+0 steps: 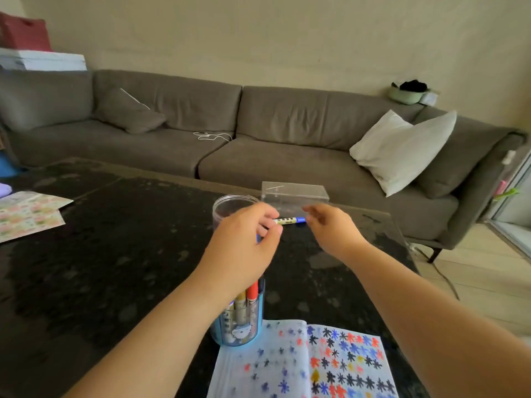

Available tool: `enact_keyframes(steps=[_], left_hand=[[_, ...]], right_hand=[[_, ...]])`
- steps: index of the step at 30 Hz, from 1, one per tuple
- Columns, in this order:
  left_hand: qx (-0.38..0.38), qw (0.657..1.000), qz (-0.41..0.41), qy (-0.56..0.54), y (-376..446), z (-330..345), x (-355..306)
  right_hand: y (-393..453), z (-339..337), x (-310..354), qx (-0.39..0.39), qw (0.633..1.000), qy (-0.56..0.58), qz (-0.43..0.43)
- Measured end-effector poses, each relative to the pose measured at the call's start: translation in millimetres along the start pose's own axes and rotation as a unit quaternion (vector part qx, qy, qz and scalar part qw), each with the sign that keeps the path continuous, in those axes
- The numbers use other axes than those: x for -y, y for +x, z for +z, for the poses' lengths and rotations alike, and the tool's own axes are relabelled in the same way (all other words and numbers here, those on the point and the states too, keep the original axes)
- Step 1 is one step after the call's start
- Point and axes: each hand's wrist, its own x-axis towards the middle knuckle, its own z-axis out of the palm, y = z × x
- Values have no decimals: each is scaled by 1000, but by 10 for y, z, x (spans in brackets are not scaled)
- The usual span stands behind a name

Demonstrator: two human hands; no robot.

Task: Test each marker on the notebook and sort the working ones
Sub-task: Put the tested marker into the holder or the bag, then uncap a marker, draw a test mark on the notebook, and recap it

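Both hands met over a blue marker point(288, 220) held level above the dark counter point(115, 254): the left hand point(244, 242) pinched its pale barrel end between thumb and fingers, while the right hand point(324, 222) curled its grip at the blue tip end — whether it was pulling a cap or only steadying could not be told, since the fingers covered that end. A small blue piece showed at the left palm, possibly a cap, too blurred to name.

Below the left wrist stood a blue pen holder point(238, 326) with several more markers point(247, 297) upright in it, just beside the open notebook point(301, 363), whose pages were already crowded with star-shaped test marks in blue, black, red and yellow. A clear round jar point(230, 205) and a clear rectangular box point(296, 193) sat beyond the hands, apparently the sorting bins.

Done well, the step called for a straight pull along the barrel, keeping the tip clear of skin, then a short stroke on a bare patch of the page — little was left on the right one.

Contents of the jar and box were hard to read through the clear walls and the hands; the notebook ran off the lower edge.
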Motion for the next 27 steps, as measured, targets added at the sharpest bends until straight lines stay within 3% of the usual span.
enact_keyframes(steps=[4,7,12,27], left_hand=[[65,997,40,-28,-192,626,-173],[106,994,14,-20,-253,1077,-68],[81,996,-45,-12,-167,1573,211],[-11,985,-152,-84,139,2280,764]], right_hand=[[-185,-112,-578,29,996,-22,78],[-278,-138,-923,51,992,-44,109],[-191,-5,-1342,86,984,-83,133],[1152,744,-1624,80,979,-182,-37]])
